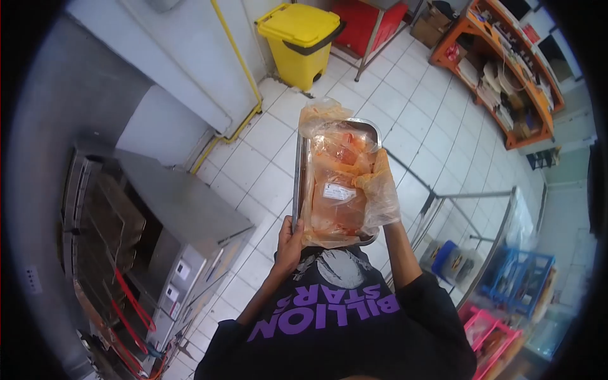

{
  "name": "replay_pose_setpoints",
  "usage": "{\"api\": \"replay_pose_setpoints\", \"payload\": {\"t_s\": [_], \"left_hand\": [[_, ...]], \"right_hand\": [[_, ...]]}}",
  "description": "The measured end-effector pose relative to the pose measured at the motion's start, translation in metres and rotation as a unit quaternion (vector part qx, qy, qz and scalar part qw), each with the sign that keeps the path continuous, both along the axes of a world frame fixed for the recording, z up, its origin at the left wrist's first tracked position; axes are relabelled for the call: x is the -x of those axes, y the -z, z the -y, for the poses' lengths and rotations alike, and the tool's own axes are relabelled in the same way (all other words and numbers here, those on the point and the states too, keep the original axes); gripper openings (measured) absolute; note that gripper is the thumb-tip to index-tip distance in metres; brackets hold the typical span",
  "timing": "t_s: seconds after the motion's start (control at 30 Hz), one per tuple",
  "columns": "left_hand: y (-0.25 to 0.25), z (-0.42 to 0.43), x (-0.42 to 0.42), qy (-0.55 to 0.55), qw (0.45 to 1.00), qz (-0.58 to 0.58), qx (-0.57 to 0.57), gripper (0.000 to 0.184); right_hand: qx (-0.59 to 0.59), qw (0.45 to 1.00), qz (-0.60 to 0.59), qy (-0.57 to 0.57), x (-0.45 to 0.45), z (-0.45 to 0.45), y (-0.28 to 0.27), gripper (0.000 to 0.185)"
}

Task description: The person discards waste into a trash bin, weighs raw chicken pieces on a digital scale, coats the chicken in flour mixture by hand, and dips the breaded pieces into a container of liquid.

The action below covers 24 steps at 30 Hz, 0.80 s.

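A rectangular metal tray [299,174] is held out in front of my chest. In it lies a clear plastic bag [332,218] stained orange, with reddish food showing through it and a white printed label [339,191] on top. Crumpled plastic [322,117] hangs over the far left corner. My left hand [290,244] is bare and closed on the tray's near left edge, thumb on top. My right hand [382,193] wears a loose, orange-stained clear plastic glove and grips the tray's right side; its fingers are partly hidden.
A metal appliance [183,196] with red hoses stands at left. Ahead are a yellow bin [301,41] and a red container [373,28]. Orange shelving [506,82] holds various items at far right. A metal-framed table [475,194], a blue crate [522,275] and a pink crate [491,339] are nearer.
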<state>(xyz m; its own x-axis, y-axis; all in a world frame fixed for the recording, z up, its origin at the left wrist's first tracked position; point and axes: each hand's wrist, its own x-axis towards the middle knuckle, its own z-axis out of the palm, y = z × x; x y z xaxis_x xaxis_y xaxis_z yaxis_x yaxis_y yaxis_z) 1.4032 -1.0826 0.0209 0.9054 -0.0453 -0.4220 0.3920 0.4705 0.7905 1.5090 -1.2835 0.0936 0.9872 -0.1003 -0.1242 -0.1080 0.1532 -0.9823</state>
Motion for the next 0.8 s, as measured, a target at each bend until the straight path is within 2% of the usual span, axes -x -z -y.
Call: {"api": "replay_pose_setpoints", "payload": {"t_s": [0.1, 0.2, 0.23, 0.37, 0.43, 0.57, 0.67, 0.73, 0.8], "left_hand": [[-0.006, 0.017, -0.071, 0.002, 0.996, -0.028, -0.09, 0.02], [-0.004, 0.027, -0.149, 0.012, 0.996, -0.011, -0.086, 0.02], [-0.006, 0.034, -0.172, 0.019, 0.995, -0.009, -0.094, 0.019], [0.014, 0.063, -0.253, -0.025, 0.998, -0.027, -0.052, 0.013], [0.039, 0.07, -0.29, -0.067, 0.996, -0.025, -0.046, 0.014], [0.026, 0.095, -0.362, -0.16, 0.986, -0.048, -0.011, 0.019], [0.024, 0.105, -0.402, -0.238, 0.97, -0.036, -0.028, 0.02], [0.023, 0.105, -0.417, -0.225, 0.972, -0.053, -0.042, 0.019], [0.014, 0.11, -0.449, -0.299, 0.95, -0.078, -0.036, 0.019]], "right_hand": [[-0.068, 0.998, -0.003, 0.004, -0.066, 0.021, 0.005, 0.054], [-0.083, 0.994, -0.057, 0.031, -0.124, 0.036, -0.013, 0.054], [-0.123, 0.99, -0.052, 0.044, -0.144, 0.041, -0.01, 0.057], [-0.086, 0.994, -0.049, 0.045, -0.234, 0.067, 0.022, 0.061], [0.083, 0.992, -0.068, -0.066, -0.287, 0.08, 0.03, 0.062], [0.039, 0.996, -0.048, -0.071, -0.387, 0.074, 0.087, 0.049], [0.093, 0.979, -0.054, -0.174, -0.445, 0.066, 0.075, 0.048], [0.135, 0.958, -0.05, -0.25, -0.479, 0.057, 0.066, 0.047], [0.163, 0.94, -0.044, -0.296, -0.512, 0.042, 0.066, 0.047]]}}
